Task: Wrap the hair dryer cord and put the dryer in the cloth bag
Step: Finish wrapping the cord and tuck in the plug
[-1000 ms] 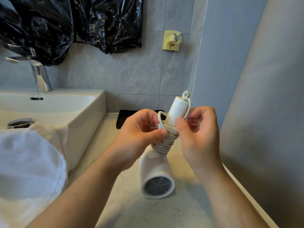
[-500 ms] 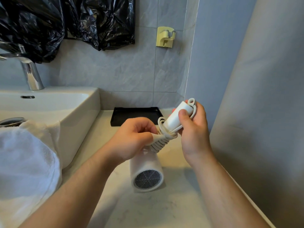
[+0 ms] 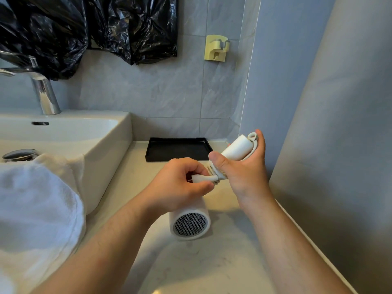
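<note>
White cord point(image 3: 219, 175) is wound round the handle point(image 3: 237, 149) of the hair dryer point(image 3: 191, 221), so the wrapping looks nearly done. Only the plug point(image 3: 203, 178) end is loose and needs tucking in. Then the dryer must go in the bag, and no bag shows for sure. The right grip point(image 3: 244, 172) curls round the handle and coils. The left grip point(image 3: 180, 185) pinches the plug, just beside it. The dryer's fat end seems to rest on the surface point(image 3: 212, 268).
</note>
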Demonstrator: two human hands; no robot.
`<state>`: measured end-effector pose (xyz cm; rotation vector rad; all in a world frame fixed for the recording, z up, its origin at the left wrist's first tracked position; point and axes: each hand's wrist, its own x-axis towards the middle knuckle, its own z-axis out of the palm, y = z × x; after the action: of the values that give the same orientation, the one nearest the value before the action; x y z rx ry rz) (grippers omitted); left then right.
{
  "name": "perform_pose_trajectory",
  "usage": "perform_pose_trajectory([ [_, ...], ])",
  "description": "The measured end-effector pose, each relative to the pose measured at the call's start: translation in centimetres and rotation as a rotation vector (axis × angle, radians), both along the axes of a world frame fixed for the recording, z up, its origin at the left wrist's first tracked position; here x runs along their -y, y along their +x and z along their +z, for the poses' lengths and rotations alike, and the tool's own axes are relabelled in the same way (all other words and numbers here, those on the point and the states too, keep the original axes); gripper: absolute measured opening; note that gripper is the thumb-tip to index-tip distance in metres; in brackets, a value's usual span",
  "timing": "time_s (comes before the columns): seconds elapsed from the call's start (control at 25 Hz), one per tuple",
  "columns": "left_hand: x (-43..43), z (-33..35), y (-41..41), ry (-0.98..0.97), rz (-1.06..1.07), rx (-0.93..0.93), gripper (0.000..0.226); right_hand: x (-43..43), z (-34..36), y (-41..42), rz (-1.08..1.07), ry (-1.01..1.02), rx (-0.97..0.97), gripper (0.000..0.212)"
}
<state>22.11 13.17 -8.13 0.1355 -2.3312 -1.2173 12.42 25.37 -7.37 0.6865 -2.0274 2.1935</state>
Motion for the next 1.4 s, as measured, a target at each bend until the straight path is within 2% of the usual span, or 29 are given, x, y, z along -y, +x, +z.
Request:
perform_pose_trajectory([
  [0.16, -0.5, -0.6, -0.4, -0.03, 0.075, -0.041, 0.025, 0.4, 0.0, 0.9, -0.115, 0.034, 0.01, 0.122],
  [0.24, -0.4, -0.6, -0.4, -0.039, 0.082, -0.039, 0.024, 0.5, -0.2, 1.2, -0.13, 0.063, -0.037, 0.117],
  [0.32, -0.3, -0.5, -0.4, -0.027, 0.06, -0.013, 0.022, 0.3, -0.1, 0.6, -0.201, 0.064, -0.039, 0.099],
  [0.44, -0.1, -0.4, -0.3, -0.007, 0.033, -0.007, 0.023, -0.2, 0.0, -1.0, -0.272, -0.053, 0.073, 0.059],
  [0.52, 0.2, -0.6, -0.4, -0.051, 0.032, -0.008, 0.02, -0.3, -0.4, -1.9, -0.222, -0.134, 0.135, 0.035],
  [0.6, 0.6, -0.8, -0.4, -0.035, 0.032, 0.014, 0.02, -0.1, -0.8, -2.5, -0.132, -0.195, 0.21, 0.026],
  [0.72, 1.3, -0.8, -0.3, 0.11, 0.021, 0.029, 0.008, 0.2, -0.8, -2.4, 0.042, -0.305, 0.288, 0.02],
  [0.8, 1.8, -0.9, -0.3, 0.182, 0.006, 0.026, 0.004, 0.4, -1.0, -2.3, 0.113, -0.357, 0.265, 0.02],
  [1.0, 2.7, -1.1, 0.0, 0.284, -0.069, 0.045, 0.015, 0.2, -1.2, -2.8, 0.054, -0.328, 0.23, 0.031],
  [1.24, 2.9, -1.5, -0.1, 0.209, -0.031, 0.097, 0.018, 0.1, -1.6, -3.4, 0.091, -0.374, 0.281, 0.02],
  [1.4, 3.3, -1.5, -0.3, 0.328, -0.07, 0.086, 0.02, 0.2, -1.6, -3.5, 0.107, -0.41, 0.287, 0.021],
])
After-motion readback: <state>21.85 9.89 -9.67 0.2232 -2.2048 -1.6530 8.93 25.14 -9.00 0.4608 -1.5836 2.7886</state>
